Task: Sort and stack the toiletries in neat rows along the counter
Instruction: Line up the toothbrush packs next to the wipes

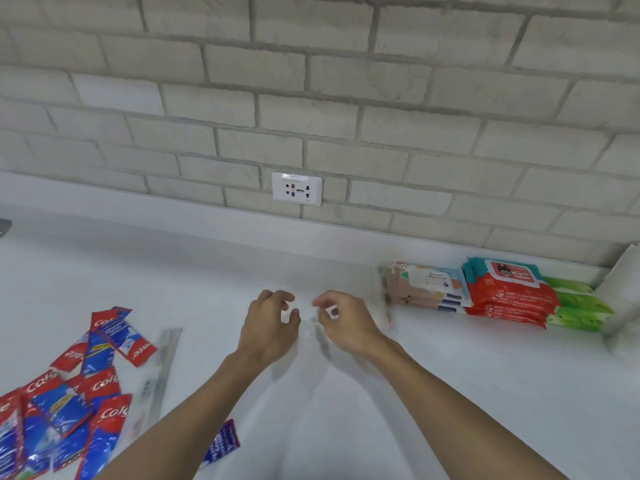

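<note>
Looking at a heap of Colgate toothpaste sachets (69, 393), lying well to the left of the wall socket (296, 188) and much nearer the camera, overlapping at all angles on the white surface (207, 271). Probably feather-light, floppy and slick with that glossy film, so likely sliding around rather than staying put. Best bet: pinching each by a flat sealed edge, or squaring a few together between both palms. One more purple-blue sachet (223, 441) sitting apart, below the socket near the bottom edge and partly hidden by the left forearm. Also a clear-wrapped toothbrush (161, 372) lying just right of the heap; stiff and narrow, easy to grab mid-length, though the wrap looks slippery.

Far right of the socket, tucked against the wall: wipes packs already stacked in a row. Pastel pack stack (429, 289), then red baby wipes stack (505, 296), then green packs (578, 306). Soft, squashy, heavier, needing a whole-hand grab from the sides.

Left hand (268, 327) and right hand (346, 323) hovering directly below the socket, close together but not touching, palms down, forearms reaching in from the bottom. Fingers curled loosely, thumb and forefinger on each nearly closing like a pinch, yet seemingly holding nothing. A bit motion-blurred though, so not fully sure about something tiny in there.
</note>
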{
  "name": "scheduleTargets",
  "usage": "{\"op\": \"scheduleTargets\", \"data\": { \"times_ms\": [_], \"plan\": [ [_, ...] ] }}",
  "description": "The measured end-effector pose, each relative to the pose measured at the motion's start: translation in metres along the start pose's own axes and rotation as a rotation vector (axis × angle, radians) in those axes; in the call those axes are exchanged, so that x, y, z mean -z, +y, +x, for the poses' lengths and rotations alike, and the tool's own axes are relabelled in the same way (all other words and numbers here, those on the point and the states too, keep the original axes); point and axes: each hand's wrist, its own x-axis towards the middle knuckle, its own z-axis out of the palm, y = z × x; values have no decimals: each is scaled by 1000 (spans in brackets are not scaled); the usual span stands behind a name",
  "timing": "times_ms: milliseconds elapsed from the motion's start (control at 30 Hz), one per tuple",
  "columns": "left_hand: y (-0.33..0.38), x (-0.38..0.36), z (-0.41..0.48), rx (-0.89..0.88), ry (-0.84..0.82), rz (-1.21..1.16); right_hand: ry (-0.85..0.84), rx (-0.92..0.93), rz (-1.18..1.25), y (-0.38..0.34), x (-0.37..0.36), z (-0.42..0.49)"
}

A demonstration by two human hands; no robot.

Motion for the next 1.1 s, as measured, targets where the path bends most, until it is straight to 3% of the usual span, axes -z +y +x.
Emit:
{"op": "scheduleTargets", "data": {
  "times_ms": [267, 600, 800, 1100],
  "plan": [
    [-73, 76, -25, 148, -16, 67, -203, -29, 33, -68, -80, -12],
    [-137, 149, -40, 387, -117, 153, -433, -270, 364, -128, -164, -16],
    [-149, 159, -48, 469, -224, 223, -378, -387, 417, -143, -185, -13],
    [-146, 152, -50, 487, -235, 103, -313, -538, 527, -148, -195, -9]
  ]
}}
